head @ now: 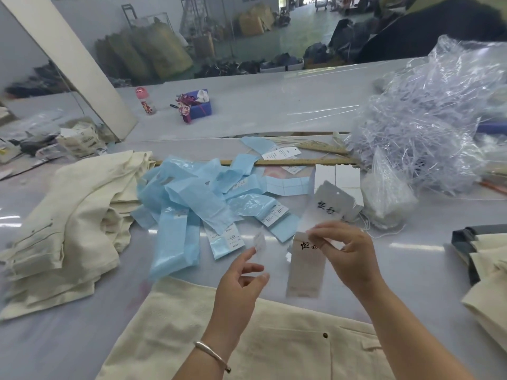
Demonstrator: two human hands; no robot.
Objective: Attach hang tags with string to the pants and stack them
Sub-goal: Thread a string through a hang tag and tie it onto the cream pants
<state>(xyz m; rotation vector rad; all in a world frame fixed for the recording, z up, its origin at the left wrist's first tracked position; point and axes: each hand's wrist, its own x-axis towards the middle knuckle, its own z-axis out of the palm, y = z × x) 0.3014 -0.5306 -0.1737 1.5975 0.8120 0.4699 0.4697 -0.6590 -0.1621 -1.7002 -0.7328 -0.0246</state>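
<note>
R hand (346,252) is raised over the worktop (411,270), fingers and thumb pinching the top edge of a long grey hang tag (306,270) w/ black brush lettering; the tag hangs down from the pinch, lower end just above the cream pants (247,338) spread flat at the near edge. L hand (241,281) is beside it, fingers loosely curled, index and thumb tips holding a small white sticker-like slip (259,241) — blurred, can't read it. Silver bangle (211,355) on the L wrist.

Behind the R hand stands a stack of more grey hang tags (333,200), one w/ a punched hole, next to white cards (336,176). White string (384,229) lies in a loose tangle just right of them, by a small clear bag.

Mid-worktop: a scatter of pale blue paper strips (192,204), some w/ white printed labels. Two wooden rulers (288,161) beyond. Left: a heap of cream pants (68,215), folded and piled roughly. Right edge: another stack of cream pants (488,275) w/ grey fabric at its far side. Far right, a big mound of clear plastic bags (428,124). Further back, a small bottle w/ pink cap (144,101) and a purple box (199,105).
</note>
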